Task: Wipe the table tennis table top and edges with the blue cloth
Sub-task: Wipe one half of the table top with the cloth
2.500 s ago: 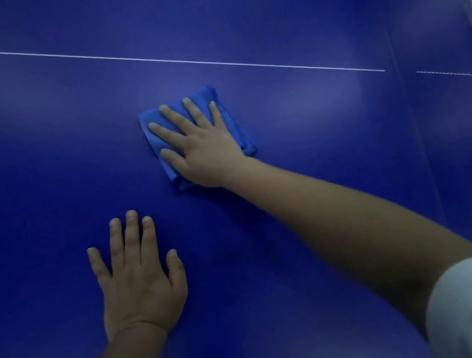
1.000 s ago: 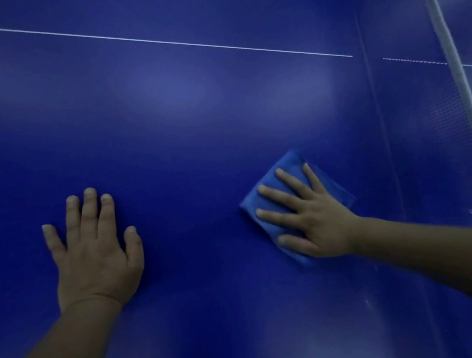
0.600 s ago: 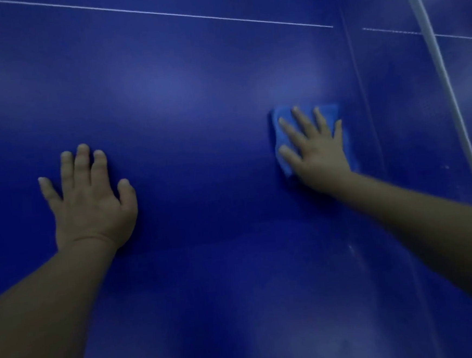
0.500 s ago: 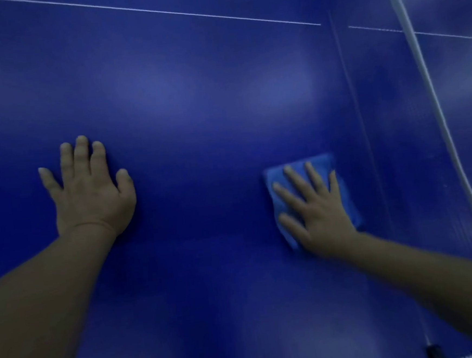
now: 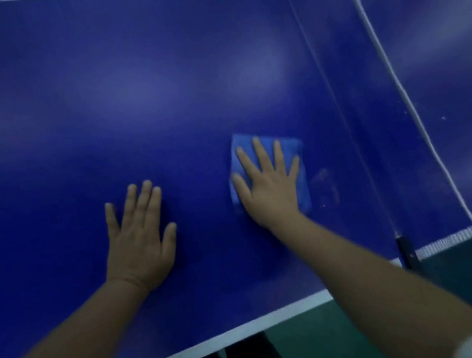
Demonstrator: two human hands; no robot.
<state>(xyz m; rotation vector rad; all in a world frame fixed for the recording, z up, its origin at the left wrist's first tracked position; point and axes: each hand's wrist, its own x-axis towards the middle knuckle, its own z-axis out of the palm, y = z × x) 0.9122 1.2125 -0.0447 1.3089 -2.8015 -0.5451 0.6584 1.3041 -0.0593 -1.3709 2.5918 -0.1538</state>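
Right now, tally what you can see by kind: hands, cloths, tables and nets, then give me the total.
Hands: 2, left hand and right hand
Cloths: 1, blue cloth
Tables: 1, table
Nets: 1, net
Total: 5

— What does the worktop look like?
— The worktop is deep blue and glossy. A white stripe runs along its near edge, and pale patches of reflected light show on it.
— And what lies on it?
— A folded blue cloth lies flat, right of centre, with the right hand spread on top. The left hand rests palm down on the bare surface near it. A faint smudge shows just right of the cloth, and a net crosses the worktop further right.
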